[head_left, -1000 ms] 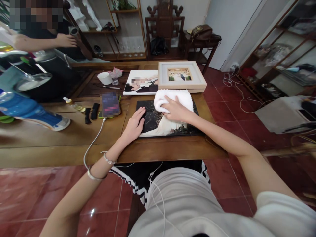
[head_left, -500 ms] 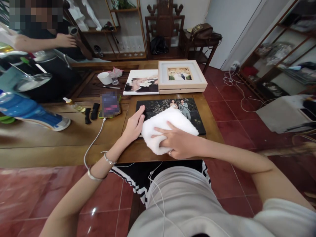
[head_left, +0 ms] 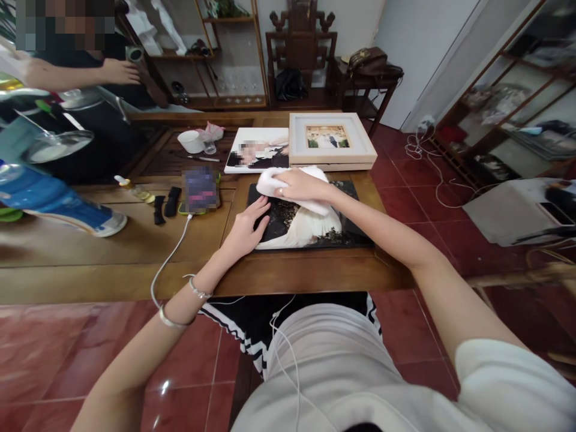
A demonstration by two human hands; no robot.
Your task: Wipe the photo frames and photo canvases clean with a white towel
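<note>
A dark wedding photo panel lies flat near the front edge of the wooden table, a white dress showing across it. My left hand rests on its left edge, fingers stretched out and holding nothing. Over the panel's far side, my right hand grips a fluffy white cloth and presses it on the surface. The cloth and my right forearm cover the upper part of the picture.
Beyond the panel are a white photo board and a framed photo. To the left stand a phone on a charging cable, a small dropper bottle, a white cup and a blue bottle. Another person stands across the table.
My right hand has moved the white cloth from the panel's near side to its far side, uncovering the dress. My left hand stays at the left edge, its fingers now lying over the panel.
</note>
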